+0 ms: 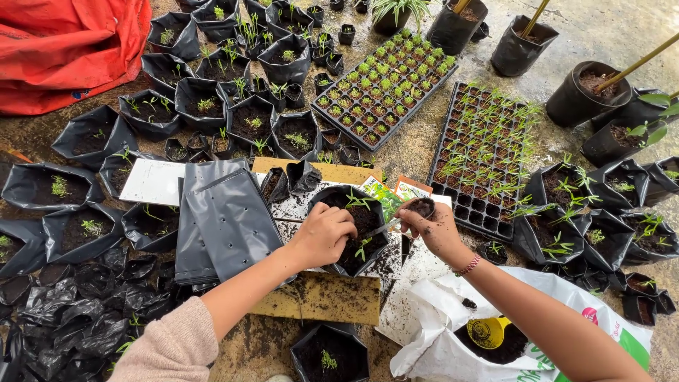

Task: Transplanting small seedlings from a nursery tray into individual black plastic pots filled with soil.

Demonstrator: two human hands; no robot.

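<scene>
black grow bag (353,230) of dark soil at frame centre, standing on a pale board (417,272) laid on wet concrete floor (417,138); small seedling (363,247) upright in it.

left hand (324,233) at 9 o'clock of the bag, fingers curled down into the soil by the seedling, grip closed around the soil. right hand (435,228) at 3 o'clock, soil-smeared, fingers pinched shut on a small black pot (423,207) held tilted over the bag; a thin metal tool (382,228) runs from this hand toward the soil. beaded bracelet (467,266) on the right wrist, pink sleeve (170,346) on the left arm.

outward: stack of flat grey bags (226,219) at 9 o'clock; two seedling trays (385,88) at 12 to 2 o'clock; filled bags with sprouts all round; white soil sack (438,346) with yellow scoop (488,331) at 5 o'clock; red tarp (67,46) at 10 o'clock.

hard to tell: how the tool is held; the sack and the lower bag (329,354) are cut by the frame edge.
</scene>
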